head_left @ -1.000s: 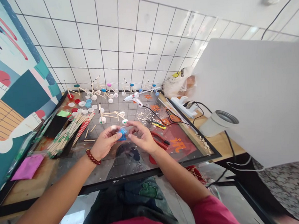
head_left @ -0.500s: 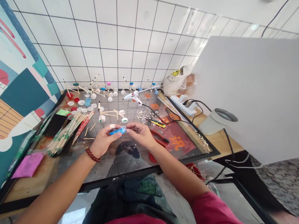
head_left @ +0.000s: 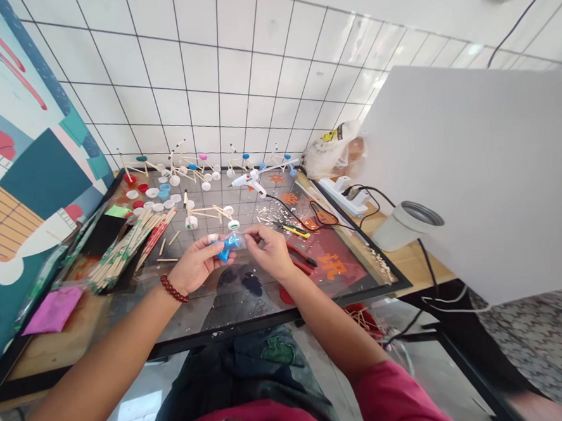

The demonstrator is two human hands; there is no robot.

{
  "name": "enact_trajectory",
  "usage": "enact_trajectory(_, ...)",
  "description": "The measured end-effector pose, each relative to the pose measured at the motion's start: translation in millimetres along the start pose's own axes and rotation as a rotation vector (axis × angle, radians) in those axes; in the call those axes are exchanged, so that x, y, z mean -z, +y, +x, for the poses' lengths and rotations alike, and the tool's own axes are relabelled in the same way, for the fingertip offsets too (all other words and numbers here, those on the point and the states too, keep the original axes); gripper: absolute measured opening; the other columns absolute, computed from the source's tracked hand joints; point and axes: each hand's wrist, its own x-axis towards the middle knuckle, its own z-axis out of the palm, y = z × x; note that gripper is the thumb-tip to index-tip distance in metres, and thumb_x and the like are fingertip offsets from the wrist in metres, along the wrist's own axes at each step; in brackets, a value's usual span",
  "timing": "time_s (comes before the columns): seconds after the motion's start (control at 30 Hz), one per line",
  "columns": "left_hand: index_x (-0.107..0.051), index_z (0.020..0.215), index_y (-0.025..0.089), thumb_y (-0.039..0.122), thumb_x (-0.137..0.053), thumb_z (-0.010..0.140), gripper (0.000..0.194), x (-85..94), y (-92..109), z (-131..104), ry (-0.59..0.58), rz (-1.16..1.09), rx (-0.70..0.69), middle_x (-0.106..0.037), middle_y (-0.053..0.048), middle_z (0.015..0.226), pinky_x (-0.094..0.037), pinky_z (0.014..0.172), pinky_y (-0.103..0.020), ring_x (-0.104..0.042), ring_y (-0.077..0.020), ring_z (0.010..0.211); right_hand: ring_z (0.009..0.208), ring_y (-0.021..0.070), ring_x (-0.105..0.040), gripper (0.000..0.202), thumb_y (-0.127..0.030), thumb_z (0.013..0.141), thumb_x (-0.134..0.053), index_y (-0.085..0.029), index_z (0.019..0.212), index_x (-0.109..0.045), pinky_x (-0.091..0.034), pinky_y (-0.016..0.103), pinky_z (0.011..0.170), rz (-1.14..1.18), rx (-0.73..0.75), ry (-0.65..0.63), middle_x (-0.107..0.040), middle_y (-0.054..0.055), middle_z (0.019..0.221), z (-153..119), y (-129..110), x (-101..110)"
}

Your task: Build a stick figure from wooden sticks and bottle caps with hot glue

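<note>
Between my hands is a small clear plastic bag with blue clay-like stuff inside, the blue bag. My left hand pinches its blue part, thumb on top; a white wrap circles one finger. With closed fingertips my right hand grips the bag's clear end. Just beyond the hands stands a small model of wooden sticks and white bottle caps. A white hot glue gun lies farther back. To the right of my right hand are a yellow utility knife and red-handled pliers.
Wooden sticks lie bundled at left, near a pink packet. Loose bottle caps and several stick models line the back. A power strip and a grey-white cylinder stand at right. The glue gun's black cord crosses the board.
My right hand has moved slightly right, drawing out the bag's clear end. More of the blue contents now shows below my left fingers.
</note>
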Motion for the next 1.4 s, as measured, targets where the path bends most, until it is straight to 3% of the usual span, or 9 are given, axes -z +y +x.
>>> enact_trajectory(0.13,-0.068,0.082,0.013,0.020,-0.087,0.061,0.029,4.6,2,2,0.078,0.002,-0.006,-0.074,-0.005,0.077,-0.058,0.065,-0.028,-0.072,-0.0183,0.068,0.100,0.0198,-0.061,0.010,-0.023,0.088,-0.061,-0.023,0.095,-0.069,-0.051,0.037,0.091,-0.057,0.226,-0.023,-0.064,0.008,0.108,1,1,1)
enact_trajectory(0.2,-0.066,0.078,0.013,0.022,-0.089,0.059,0.031,5.0,2,2,0.106,0.016,-0.020,-0.073,-0.005,0.071,-0.057,0.061,-0.027,-0.070,-0.0171,0.063,0.103,0.0198,-0.061,0.016,-0.022,0.092,-0.058,-0.025,0.100,-0.071,-0.050,0.037,0.093,-0.072,0.281,-0.060,-0.063,0.009,0.115,1,3,1)
enact_trajectory(0.57,-0.060,0.074,0.014,0.026,-0.090,0.053,0.038,-3.6,2,-2,0.114,0.114,-0.095,-0.064,0.002,0.062,-0.048,0.050,-0.021,-0.060,-0.0106,0.052,0.122,0.0205,-0.057,0.041,-0.019,0.098,-0.047,-0.027,0.137,-0.054,-0.049,0.040,0.105,0.007,0.353,-0.341,-0.060,0.011,0.130,-3,8,-2)
enact_trajectory(0.7,-0.058,0.072,0.015,0.024,-0.087,0.054,0.036,-5.4,2,-4,0.122,0.161,-0.117,-0.062,0.003,0.060,-0.045,0.047,-0.020,-0.057,-0.0092,0.048,0.117,0.0215,-0.060,0.049,-0.022,0.092,-0.057,-0.025,0.141,-0.050,-0.053,0.038,0.099,0.065,0.359,-0.383,-0.060,0.013,0.132,-6,4,-2)
enact_trajectory(0.87,-0.060,0.075,0.015,0.027,-0.086,0.057,0.033,-6.3,0,-5,0.122,0.302,-0.116,-0.061,0.003,0.055,-0.046,0.044,-0.021,-0.056,-0.0100,0.044,0.102,0.0212,-0.066,0.043,-0.034,0.088,-0.069,-0.024,0.129,-0.059,-0.055,0.036,0.090,0.069,0.311,-0.336,-0.069,0.011,0.117,-7,6,-5)
enact_trajectory(1.23,-0.061,0.079,0.018,0.036,-0.082,0.064,0.031,-4.7,-12,-3,0.199,0.505,-0.212,-0.062,0.004,0.053,-0.047,0.045,-0.022,-0.059,-0.0127,0.045,0.083,0.0193,-0.067,0.038,-0.045,0.086,-0.071,-0.021,0.115,-0.066,-0.054,0.032,0.079,0.021,0.199,-0.298,-0.072,0.009,0.097,-8,11,-10)
enact_trajectory(1.4,-0.063,0.075,0.019,0.036,-0.082,0.064,0.029,-1.7,-14,-3,0.161,0.592,-0.224,-0.061,0.005,0.054,-0.045,0.045,-0.022,-0.057,-0.0117,0.045,0.073,0.0176,-0.064,0.037,-0.051,0.086,-0.069,-0.019,0.105,-0.068,-0.050,0.029,0.070,-0.029,0.158,-0.325,-0.070,0.006,0.085,-9,11,-10)
